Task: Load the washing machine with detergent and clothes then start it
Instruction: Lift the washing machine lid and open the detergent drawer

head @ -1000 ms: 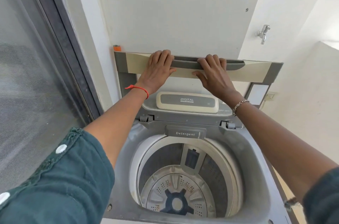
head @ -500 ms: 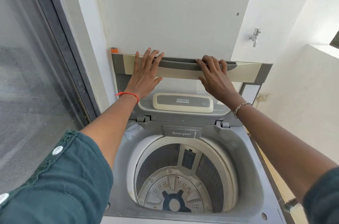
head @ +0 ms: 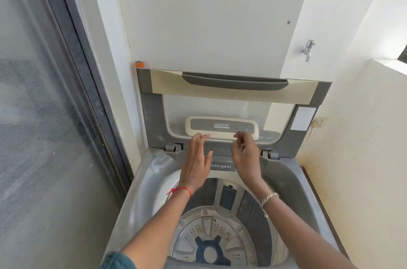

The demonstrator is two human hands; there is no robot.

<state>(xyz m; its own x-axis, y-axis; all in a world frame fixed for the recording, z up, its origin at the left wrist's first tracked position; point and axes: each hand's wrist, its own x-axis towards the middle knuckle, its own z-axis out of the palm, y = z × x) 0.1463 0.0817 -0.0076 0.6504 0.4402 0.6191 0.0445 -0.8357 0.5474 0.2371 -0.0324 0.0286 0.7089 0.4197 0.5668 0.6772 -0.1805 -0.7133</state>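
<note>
A grey top-loading washing machine [head: 284,178] stands below me with its lid [head: 233,90] raised upright against the wall. The drum [head: 211,244] shows a perforated base with a dark blue hub and holds no clothes. A grey drawer marked Detergent [head: 221,166] sits shut at the back rim. My left hand [head: 196,163] and my right hand [head: 246,156] hover side by side just over that drawer, fingers apart, holding nothing. Both are blurred by motion. No detergent container and no clothes are in view.
A sliding door with a mesh screen [head: 44,114] runs along the left. A metal tap [head: 308,49] sticks out of the wall at upper right, with a low white wall [head: 363,136] beyond. A small orange object [head: 139,64] sits behind the lid's left corner.
Both hands have let go of the lid's top edge and dropped down toward the detergent drawer. The lid stays upright.
</note>
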